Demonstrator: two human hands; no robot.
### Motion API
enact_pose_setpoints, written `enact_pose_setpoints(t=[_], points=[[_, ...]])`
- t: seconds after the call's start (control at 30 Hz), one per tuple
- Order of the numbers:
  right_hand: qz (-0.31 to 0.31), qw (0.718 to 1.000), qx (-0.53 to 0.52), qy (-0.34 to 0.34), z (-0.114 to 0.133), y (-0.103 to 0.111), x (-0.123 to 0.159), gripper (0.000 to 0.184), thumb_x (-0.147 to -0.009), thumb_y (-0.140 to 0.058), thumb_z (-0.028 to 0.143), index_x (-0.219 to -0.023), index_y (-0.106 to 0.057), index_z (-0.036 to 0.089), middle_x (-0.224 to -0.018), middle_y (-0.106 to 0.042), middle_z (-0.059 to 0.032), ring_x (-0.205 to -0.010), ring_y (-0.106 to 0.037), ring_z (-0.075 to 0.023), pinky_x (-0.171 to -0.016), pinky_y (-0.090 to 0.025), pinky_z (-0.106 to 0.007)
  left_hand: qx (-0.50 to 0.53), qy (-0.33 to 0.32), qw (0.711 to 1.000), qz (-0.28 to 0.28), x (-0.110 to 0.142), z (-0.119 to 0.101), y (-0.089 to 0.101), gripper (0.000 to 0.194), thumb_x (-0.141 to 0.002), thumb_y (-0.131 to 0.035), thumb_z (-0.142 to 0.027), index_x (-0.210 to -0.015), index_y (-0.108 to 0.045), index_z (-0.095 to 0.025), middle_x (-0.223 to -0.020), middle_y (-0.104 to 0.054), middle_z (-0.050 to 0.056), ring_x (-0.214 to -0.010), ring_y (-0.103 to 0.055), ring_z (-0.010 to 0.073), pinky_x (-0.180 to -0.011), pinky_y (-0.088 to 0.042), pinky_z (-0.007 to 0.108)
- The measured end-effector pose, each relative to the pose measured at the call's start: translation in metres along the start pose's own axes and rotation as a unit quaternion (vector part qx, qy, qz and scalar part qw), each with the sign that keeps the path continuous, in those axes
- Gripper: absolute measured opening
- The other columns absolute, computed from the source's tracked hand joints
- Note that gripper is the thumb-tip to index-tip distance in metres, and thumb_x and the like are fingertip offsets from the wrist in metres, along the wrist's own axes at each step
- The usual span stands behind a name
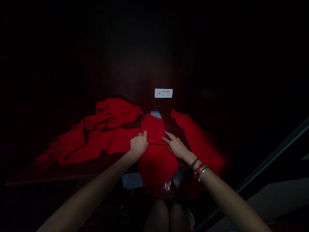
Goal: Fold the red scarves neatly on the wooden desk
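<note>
A red scarf [156, 161] lies lengthwise in front of me, with a crosswise fold edge at its middle and its fringed end hanging over the near table edge. My left hand [139, 143] is closed at the left end of that fold, gripping the cloth with the thumb uppermost; a ring shows on one finger. At the fold's right side, my right hand [175, 144] rests with fingers stretched out and spread, the tips on the scarf. Another length of red cloth [116, 138] runs leftward from beneath the scarf.
A crumpled, fringed red scarf [113, 111] lies at the back left of the dark table [43, 174]. More red cloth [200, 141] stretches along the right. A white wall socket [163, 93] is behind. Pale paper [132, 180] shows below the table edge. The surroundings are very dark.
</note>
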State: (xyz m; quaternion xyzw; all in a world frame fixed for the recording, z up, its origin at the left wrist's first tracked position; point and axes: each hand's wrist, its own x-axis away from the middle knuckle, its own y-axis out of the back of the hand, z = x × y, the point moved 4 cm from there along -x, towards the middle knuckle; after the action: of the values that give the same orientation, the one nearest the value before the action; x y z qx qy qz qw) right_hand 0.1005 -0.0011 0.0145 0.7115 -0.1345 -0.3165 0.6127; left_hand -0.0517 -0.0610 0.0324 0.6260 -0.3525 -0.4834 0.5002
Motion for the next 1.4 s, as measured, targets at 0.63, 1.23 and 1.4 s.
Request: enact_pose_setpoints(t=[0.63,1.23,1.4], points=[[-0.051,0.977,-0.207,0.025,-0.005,0.017,-0.004,0.045,-0.076,-0.04,0.022,-0.12,-0.037,0.016,-0.116,-0.046,-0.0084,-0.105,-0.042,-0.0148,-0.09,-0.032,-0.029,0.157,-0.14,0.977,-0.029,-0.007,0.02,-0.007,0.039,-0.072,-0.042,-0.018,-0.111,-0.045,-0.014,-0.089,-0.048,0.006,-0.089,-0.044,0.0176,-0.083,-0.033,0.027],[0.043,0.968,-0.213,-0.124,-0.031,0.018,-0.024,0.041,-0.076,-0.038,0.024,-0.116,-0.041,0.016,-0.109,-0.052,-0.0083,-0.095,-0.05,-0.0162,-0.08,-0.037,-0.024,0.204,-0.026,0.979,0.017,-0.059,0.053,-0.022,0.051,-0.078,-0.029,-0.043,-0.119,-0.038,-0.014,-0.113,-0.044,0.012,-0.106,-0.038,0.0234,-0.089,-0.028,0.035],[0.024,0.893,-0.329,-0.306,-0.036,-0.008,-0.072,0.057,-0.061,-0.057,0.025,-0.113,-0.04,0.011,-0.105,-0.053,-0.0117,-0.09,-0.053,-0.0198,-0.072,-0.042,-0.026,0.125,0.034,0.976,0.172,-0.067,0.04,-0.047,0.068,-0.069,-0.026,-0.063,-0.128,-0.016,-0.03,-0.135,-0.015,0.008,-0.117,-0.008,0.0408,-0.084,-0.015,0.06]])
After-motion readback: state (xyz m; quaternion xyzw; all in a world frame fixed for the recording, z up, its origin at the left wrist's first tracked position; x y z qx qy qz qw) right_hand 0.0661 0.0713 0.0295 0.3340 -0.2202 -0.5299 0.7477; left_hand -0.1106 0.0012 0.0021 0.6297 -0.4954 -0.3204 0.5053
